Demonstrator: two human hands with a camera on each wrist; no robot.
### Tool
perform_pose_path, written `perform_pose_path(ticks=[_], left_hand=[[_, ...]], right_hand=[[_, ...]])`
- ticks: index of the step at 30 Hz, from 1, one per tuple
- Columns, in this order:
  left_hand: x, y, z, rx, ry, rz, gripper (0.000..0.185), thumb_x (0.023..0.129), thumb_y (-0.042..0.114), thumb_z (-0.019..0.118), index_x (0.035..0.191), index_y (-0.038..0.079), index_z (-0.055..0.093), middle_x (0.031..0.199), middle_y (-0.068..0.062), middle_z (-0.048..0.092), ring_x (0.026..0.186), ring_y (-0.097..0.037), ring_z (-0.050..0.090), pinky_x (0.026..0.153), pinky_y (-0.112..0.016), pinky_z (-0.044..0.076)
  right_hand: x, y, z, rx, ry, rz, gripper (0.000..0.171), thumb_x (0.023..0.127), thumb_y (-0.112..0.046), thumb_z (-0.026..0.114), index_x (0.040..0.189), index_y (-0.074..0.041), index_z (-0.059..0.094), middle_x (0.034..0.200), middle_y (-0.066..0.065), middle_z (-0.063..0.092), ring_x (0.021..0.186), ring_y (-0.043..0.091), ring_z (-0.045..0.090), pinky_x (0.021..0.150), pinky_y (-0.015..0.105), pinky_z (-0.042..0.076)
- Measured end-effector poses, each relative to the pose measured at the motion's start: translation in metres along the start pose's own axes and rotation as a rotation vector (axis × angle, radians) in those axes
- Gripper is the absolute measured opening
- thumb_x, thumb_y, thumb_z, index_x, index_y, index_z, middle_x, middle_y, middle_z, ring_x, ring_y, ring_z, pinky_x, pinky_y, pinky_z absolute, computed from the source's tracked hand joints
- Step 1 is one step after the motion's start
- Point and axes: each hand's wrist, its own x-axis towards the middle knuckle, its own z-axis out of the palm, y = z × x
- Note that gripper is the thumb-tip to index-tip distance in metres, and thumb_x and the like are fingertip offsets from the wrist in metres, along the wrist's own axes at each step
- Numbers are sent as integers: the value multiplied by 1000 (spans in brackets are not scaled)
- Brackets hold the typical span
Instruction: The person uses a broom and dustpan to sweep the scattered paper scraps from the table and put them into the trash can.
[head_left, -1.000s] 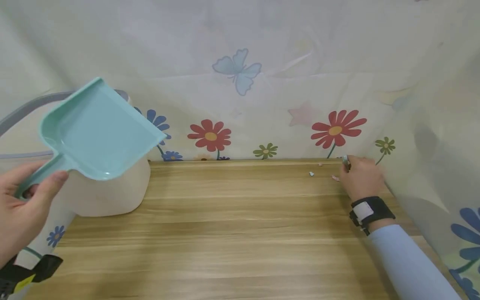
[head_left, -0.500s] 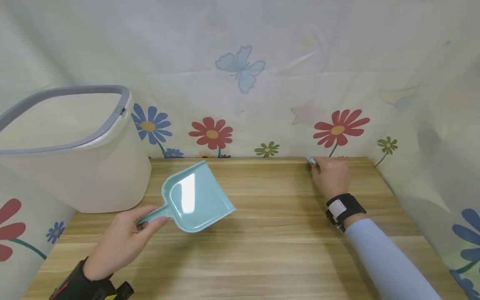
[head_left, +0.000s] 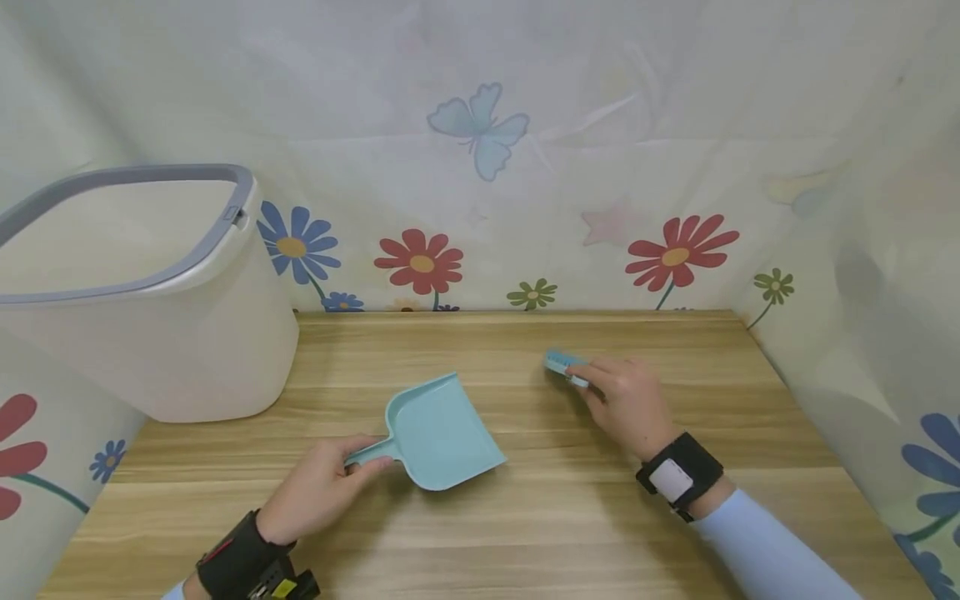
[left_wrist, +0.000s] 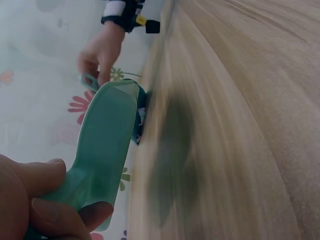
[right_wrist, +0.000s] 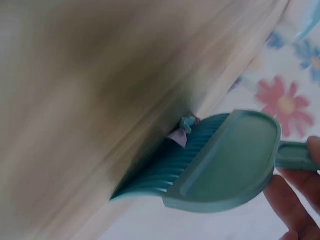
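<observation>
My left hand (head_left: 318, 487) grips the handle of a light blue dustpan (head_left: 446, 437), held low over the wooden tabletop. The pan's straight front edge faces right; a shadow lies beneath it. To its right, my right hand (head_left: 630, 404) holds a small blue brush (head_left: 564, 367) by its handle. In the right wrist view the bristles (right_wrist: 170, 167) point at the table, and a few pink and blue scraps (right_wrist: 182, 132) lie against them. A gap separates brush and dustpan. The left wrist view shows the dustpan (left_wrist: 107, 135) nearly edge-on, with the brush behind it.
A white bin (head_left: 225, 358) with a grey rim stands at the back left. A flower-printed white sheet (head_left: 480, 225) rises along the back and both sides of the wooden tabletop (head_left: 480, 542).
The dustpan has come from in front of the bin, right and down toward the table. My right hand with the brush has swept left and nearer, away from the back right corner.
</observation>
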Motion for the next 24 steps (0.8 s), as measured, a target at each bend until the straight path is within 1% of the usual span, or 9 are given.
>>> perform_pose_path(ticks=[1,3,6,10,13,16,20,23,24], left_hand=[[1,-2,2,7,0,-6,34,97,46,69,116,18,76,68,8,49,52,0,34,50,-20,32],[3,-5,4,20,2,-4,32,98,43,70,115,17,76,67,9,47,52,0,34,50,-20,32],[5,-10,8,31,2,-1,23,98,39,71,111,20,76,66,10,45,52,0,34,50,-20,32],[8,-15,13,34,1,40,14,98,36,72,103,23,76,70,9,47,56,-1,37,53,-20,34],[9,-17,18,32,-12,66,18,98,38,72,105,22,77,77,7,55,60,-2,41,55,-20,36],[12,-16,22,32,-25,76,25,98,41,71,111,20,77,94,4,70,68,-3,49,61,-20,41],[18,-14,25,36,-49,64,24,100,40,69,112,21,77,91,6,69,67,-2,47,61,-20,41],[24,-14,27,40,-62,47,25,100,40,68,114,22,77,90,6,69,62,-2,43,58,-22,38],[25,-14,28,47,-61,45,28,100,41,68,117,21,77,96,6,73,65,0,48,61,-21,41]], right_hand=[[-3,-7,-2,9,-5,-32,31,76,-5,91,105,-12,82,90,5,79,72,17,72,63,34,48],[-8,-20,-7,40,-12,-92,33,74,-3,90,104,-13,82,90,3,79,72,14,71,61,31,45],[-14,-34,-14,72,-12,-169,37,70,-2,91,103,-15,81,91,0,79,74,13,70,63,31,46],[-14,-41,-24,145,-2,-209,38,71,-2,90,105,-14,80,92,-2,78,74,11,67,65,32,47],[-8,-39,-32,216,36,-165,31,78,-2,86,108,-11,80,89,-1,77,70,11,66,62,32,45],[1,-34,-37,215,130,-98,28,81,-3,85,108,-6,79,84,4,77,66,14,68,57,32,49],[11,-32,-38,122,246,5,21,81,-3,80,102,0,78,82,12,77,62,20,72,53,37,57],[16,-34,-33,34,269,65,9,80,-4,78,89,-1,76,73,11,74,55,19,69,49,35,53],[17,-35,-31,7,264,83,7,80,-5,78,85,-2,75,68,9,72,53,18,67,47,33,51]])
